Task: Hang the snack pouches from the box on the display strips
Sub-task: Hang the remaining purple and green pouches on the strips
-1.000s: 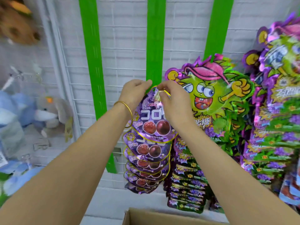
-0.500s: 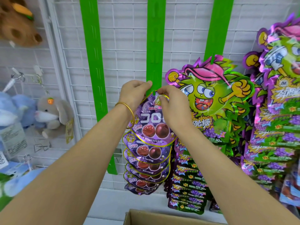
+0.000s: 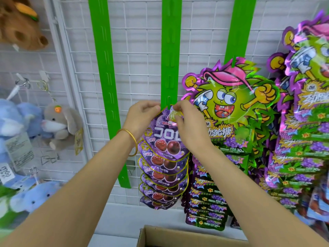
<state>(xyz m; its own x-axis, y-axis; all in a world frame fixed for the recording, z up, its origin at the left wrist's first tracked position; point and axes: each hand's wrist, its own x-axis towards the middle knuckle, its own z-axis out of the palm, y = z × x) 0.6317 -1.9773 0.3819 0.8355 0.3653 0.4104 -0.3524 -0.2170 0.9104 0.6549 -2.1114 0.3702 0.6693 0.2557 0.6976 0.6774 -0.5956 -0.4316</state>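
We hold the top purple pouch (image 3: 164,134) at its upper edge with 2 hands: the left hand (image 3: 142,120) pinches the left corner, the right hand (image 3: 187,125) pinches the top centre with closed fingers. Directly above both hands runs the middle green strip (image 3: 170,50). Below the hands hang 5 more purple pouches (image 3: 162,177); beneath our forearms sits the cardboard box (image 3: 178,236).

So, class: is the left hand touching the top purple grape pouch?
Touching. The head view shows the left hand pinching the top purple grape pouch's upper edge.
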